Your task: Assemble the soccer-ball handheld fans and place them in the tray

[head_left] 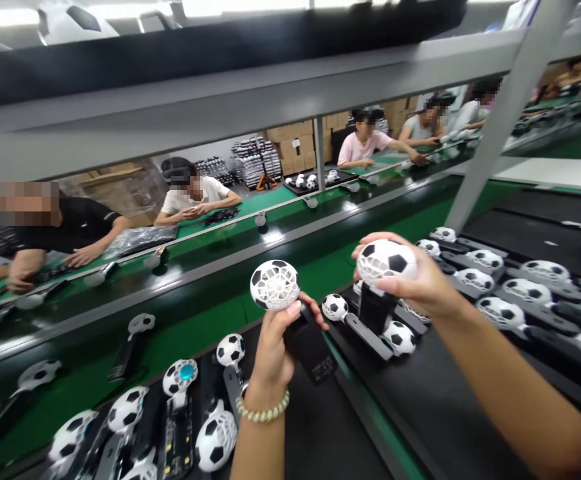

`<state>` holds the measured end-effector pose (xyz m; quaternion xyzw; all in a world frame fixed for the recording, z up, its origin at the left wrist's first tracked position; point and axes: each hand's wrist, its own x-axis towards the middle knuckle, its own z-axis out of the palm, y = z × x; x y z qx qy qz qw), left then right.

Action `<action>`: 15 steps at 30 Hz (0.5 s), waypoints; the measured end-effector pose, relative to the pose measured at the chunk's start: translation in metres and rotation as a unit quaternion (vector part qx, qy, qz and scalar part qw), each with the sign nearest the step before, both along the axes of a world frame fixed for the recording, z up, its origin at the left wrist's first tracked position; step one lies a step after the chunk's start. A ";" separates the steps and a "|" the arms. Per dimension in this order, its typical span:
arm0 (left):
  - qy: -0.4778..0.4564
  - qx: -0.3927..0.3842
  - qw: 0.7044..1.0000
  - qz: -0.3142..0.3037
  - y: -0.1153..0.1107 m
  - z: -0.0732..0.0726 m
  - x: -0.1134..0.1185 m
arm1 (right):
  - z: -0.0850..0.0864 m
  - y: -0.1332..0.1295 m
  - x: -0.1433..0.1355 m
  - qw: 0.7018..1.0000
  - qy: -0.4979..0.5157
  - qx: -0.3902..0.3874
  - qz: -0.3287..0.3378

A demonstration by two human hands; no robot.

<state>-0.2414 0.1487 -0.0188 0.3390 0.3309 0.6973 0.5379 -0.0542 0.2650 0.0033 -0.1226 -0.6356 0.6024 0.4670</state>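
My left hand (278, 340) is closed around the neck of a handheld fan (274, 285) with a round soccer-ball head. Its white slotted grille faces me, and its black handle (315, 350), bearing small print, slants down to the right. My right hand (420, 273) grips the ball head of a second handheld fan (388, 259) from the right side, thumb in front. Below that head a dark handle (374, 307) hangs over the right tray. Just under it lies another soccer-ball fan (334, 307) on the tray.
More soccer-ball fans (500, 312) lie in rows on the black right tray (420, 400). Several others, one with a blue centre (187, 371), fill the left tray. Beyond runs a green conveyor (195, 300) with scattered parts. Co-workers (198, 193) sit across it. A grey shelf beam (220, 113) crosses overhead.
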 end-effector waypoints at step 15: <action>0.001 -0.075 0.997 -0.001 -0.002 0.006 0.014 | -0.124 -0.067 0.194 0.843 -0.335 0.081 -0.413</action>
